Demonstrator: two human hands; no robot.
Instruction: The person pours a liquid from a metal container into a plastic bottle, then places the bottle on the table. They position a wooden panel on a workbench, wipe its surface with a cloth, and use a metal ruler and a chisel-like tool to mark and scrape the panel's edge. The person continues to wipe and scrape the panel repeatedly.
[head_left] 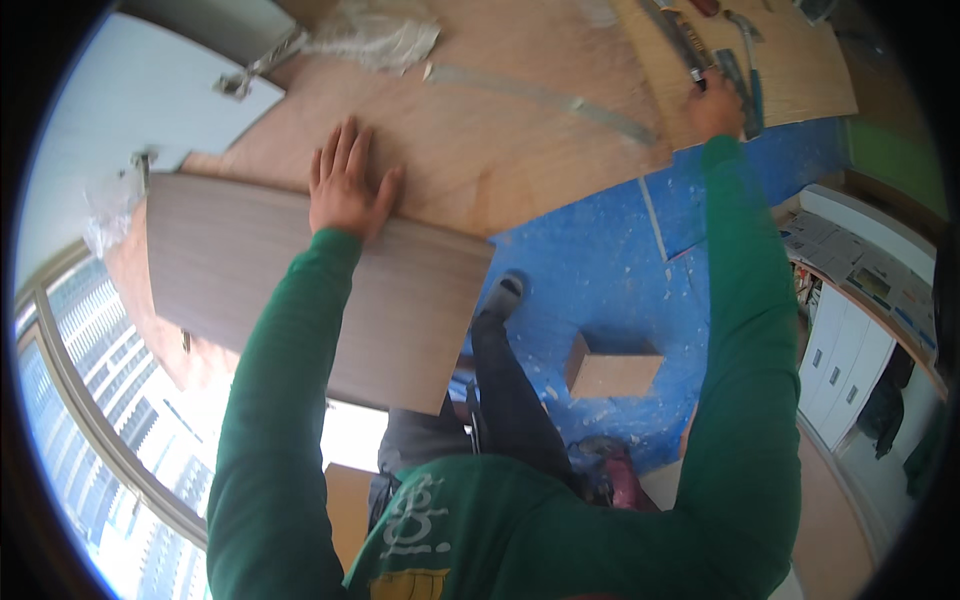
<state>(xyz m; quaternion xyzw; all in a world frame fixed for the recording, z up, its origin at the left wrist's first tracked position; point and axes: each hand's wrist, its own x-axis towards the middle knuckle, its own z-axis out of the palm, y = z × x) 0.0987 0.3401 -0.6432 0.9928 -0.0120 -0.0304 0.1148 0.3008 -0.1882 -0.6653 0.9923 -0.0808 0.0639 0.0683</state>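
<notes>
Grey-brown rectangular wooden panel (410,310) lies at left, overlapping the reddish-brown plywood sheet (540,150), the left hand (349,190) at its far edge with grip wide, while the right hand (716,108) meets a long dark tool (682,42), whether gripping it I cannot tell.

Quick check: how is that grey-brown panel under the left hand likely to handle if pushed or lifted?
The grey-brown panel is probably stiff, since it lies flat like a board. Being broad, it may feel heavy and awkward one-handed. Its near right corner appears to jut out over the person's legs, so it might tip if pushed that way.
</notes>
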